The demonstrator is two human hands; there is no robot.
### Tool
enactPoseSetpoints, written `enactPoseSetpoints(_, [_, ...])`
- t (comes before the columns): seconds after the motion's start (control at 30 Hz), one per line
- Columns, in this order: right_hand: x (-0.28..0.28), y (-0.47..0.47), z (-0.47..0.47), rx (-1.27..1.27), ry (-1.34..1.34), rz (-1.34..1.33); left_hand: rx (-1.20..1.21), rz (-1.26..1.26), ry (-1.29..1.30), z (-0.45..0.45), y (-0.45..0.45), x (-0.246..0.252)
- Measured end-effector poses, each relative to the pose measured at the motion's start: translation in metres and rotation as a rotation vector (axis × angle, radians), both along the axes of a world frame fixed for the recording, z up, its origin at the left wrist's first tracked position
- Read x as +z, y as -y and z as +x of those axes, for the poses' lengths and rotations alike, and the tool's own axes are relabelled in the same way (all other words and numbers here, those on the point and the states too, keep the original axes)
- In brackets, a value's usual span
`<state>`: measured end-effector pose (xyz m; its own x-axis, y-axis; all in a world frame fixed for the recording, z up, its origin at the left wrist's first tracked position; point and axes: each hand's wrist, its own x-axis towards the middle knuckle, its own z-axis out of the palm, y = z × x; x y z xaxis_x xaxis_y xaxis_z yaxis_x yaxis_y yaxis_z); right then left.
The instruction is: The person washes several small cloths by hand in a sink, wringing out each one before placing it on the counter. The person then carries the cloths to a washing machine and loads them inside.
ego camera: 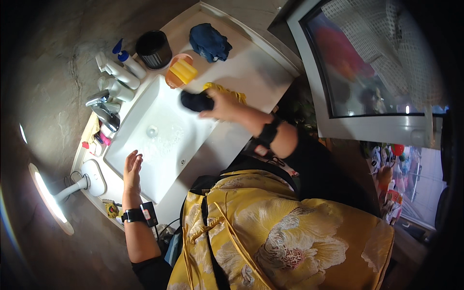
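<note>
My right hand (224,105) is shut on a bunched dark cloth (197,100), slightly blurred, above the right edge of the white washbasin (139,99). Behind that hand a yellow textured item (235,95) lies on the counter, partly hidden. Over the basin's near-left rim, my left hand (132,172) is raised with nothing in it and its fingers a little apart. Some suds and a little water (168,141) lie in the basin around the metal drain (152,131). A yellow bar of soap (184,71) rests on an orange soap dish (174,82) at the basin's far corner.
A crumpled blue cloth (209,42) and a black ribbed container (154,50) stand on the counter (250,61). Spray and pump bottles (121,74) line the wall beside a chrome faucet (105,110). A lit lamp (50,199) stands left; a window frame (322,90) is at right.
</note>
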<state>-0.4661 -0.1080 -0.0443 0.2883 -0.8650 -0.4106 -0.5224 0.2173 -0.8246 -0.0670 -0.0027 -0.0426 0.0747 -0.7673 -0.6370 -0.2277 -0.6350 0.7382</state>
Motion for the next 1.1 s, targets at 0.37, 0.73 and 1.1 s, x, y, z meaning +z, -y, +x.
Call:
enactPoseSetpoints(0.37, [-0.078, 0.013, -0.12, 0.01, -0.358, 0.084, 0.002, 0.197, 0.133, 0.002, -0.012, -0.004])
enactPoseSetpoints(0.73, [0.016, 0.102, -0.165, -0.446, 0.133, 0.328, 0.113, 0.257, 0.132, 0.014, -0.017, -0.011])
enactPoseSetpoints(1.1, [-0.081, 0.205, -0.075, -0.289, -0.521, -0.261, 0.102, 0.267, 0.112, 0.011, -0.007, -0.03])
